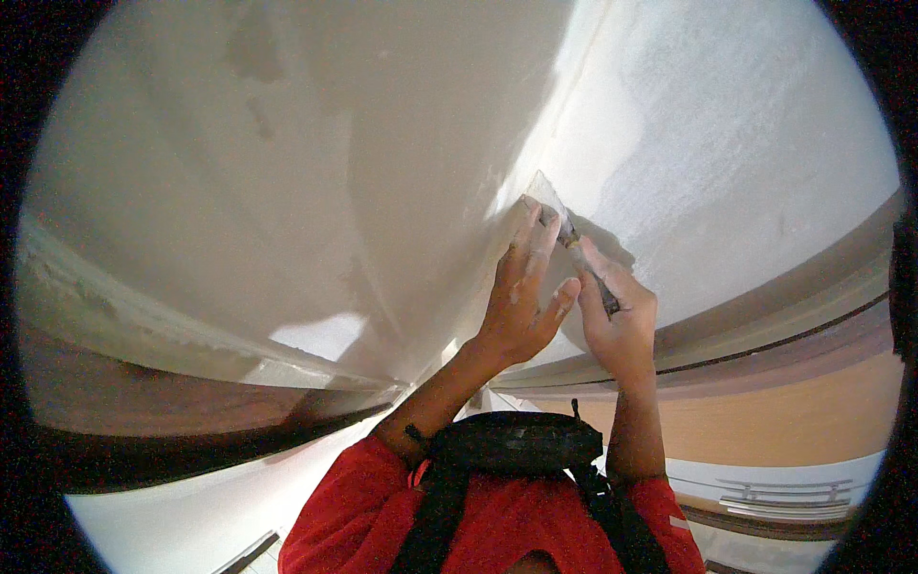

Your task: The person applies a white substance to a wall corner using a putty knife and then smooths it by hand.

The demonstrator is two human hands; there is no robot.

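A putty knife [542,188] with a thin flat blade lies against the seam where two plastered surfaces meet. My right hand [623,320] is closed around its dark handle. Stretched toward the blade, the fingers of my left hand [516,304] rest on or right beside it, thumb held apart. Whitish smears mark the fingers of both hands. To the left spreads a grey-beige plastered surface [239,182]. On the right, a paler plastered surface [746,163] has a bright white patch [598,153] along the seam. Whether filler sits on the blade, I cannot make out.
Brown moulding [172,411] runs along the lower edge of the left surface. On the right, a grey-brown band [803,268] borders an orange-tan wall area [784,411]. A black strapped pack [516,442] sits on my chest. White slatted fittings [784,500] show at lower right.
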